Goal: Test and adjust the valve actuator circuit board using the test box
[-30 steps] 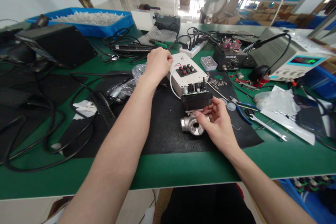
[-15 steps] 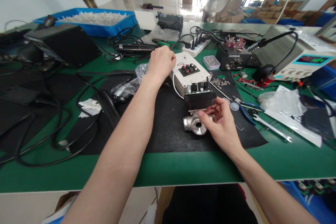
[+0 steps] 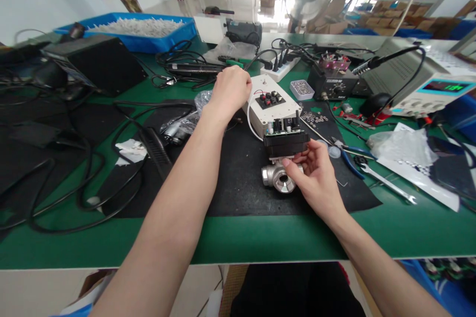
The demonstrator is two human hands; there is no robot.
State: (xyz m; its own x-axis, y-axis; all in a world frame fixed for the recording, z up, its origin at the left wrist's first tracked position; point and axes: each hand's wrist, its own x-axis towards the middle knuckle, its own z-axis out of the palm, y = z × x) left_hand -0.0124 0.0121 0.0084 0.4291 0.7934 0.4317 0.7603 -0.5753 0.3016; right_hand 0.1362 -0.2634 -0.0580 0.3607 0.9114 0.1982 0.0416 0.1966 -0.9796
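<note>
My right hand (image 3: pixel 318 178) grips a motorised ball valve (image 3: pixel 284 178) from its right side, thumb in front on the steel body. The valve stands upright on the black mat, its black actuator housing (image 3: pixel 286 144) on top with a bare circuit board (image 3: pixel 284 128) exposed. Behind it lies a white control box (image 3: pixel 275 115) with a small block of red and black terminals (image 3: pixel 270 99). At the box's far left edge my left hand (image 3: pixel 232 86) is closed, fingers curled down; what they hold is hidden. A white cable (image 3: pixel 251 121) runs from near that hand towards the valve.
To the right lie pliers (image 3: pixel 349 161), a wrench (image 3: pixel 388 183), loose nuts (image 3: pixel 314 118) and a bench power supply (image 3: pixel 427 79). A soldering station (image 3: pixel 330 81) and a power strip (image 3: pixel 280 68) stand behind. On the left are black cables (image 3: pixel 84 178) and a blue tray (image 3: pixel 122 42) of white parts.
The whole scene sits slightly further right in the picture. Both hands keep their places, the right one still on the valve and the left one at the box.
</note>
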